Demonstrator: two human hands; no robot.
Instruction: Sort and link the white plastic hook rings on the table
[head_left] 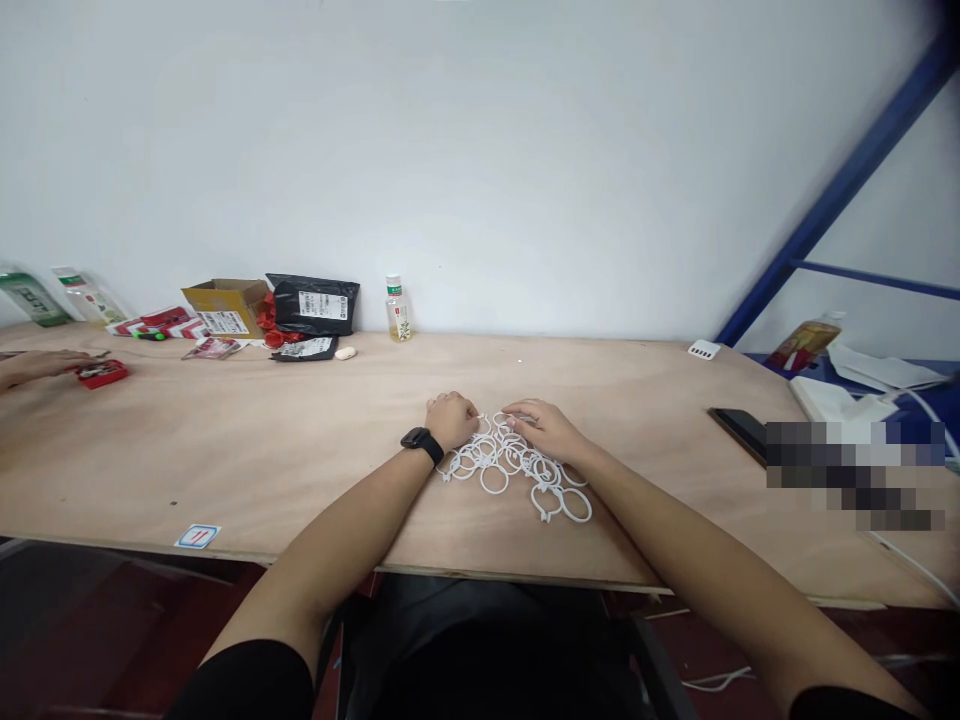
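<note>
A loose pile of white plastic rings (494,480), several with small eyelets, lies on the wooden table in front of me. My left hand (451,420), with a black watch on the wrist, is at the pile's far left edge. Its fingers are curled, and a white ring (484,425) shows at the fingertips. Across from it, my right hand (547,428) reaches over the right part of the pile. Thumb and fingers of that hand close on a white ring (500,416) at their tips. The palm hides some of the rings beneath.
Along the wall stand a bottle (398,310), a black parcel bag (315,305) and an open cardboard box (225,308). At far left, another person's hand (45,368) is by a red box (101,374). A phone (739,432) and a white power strip (832,405) are at right.
</note>
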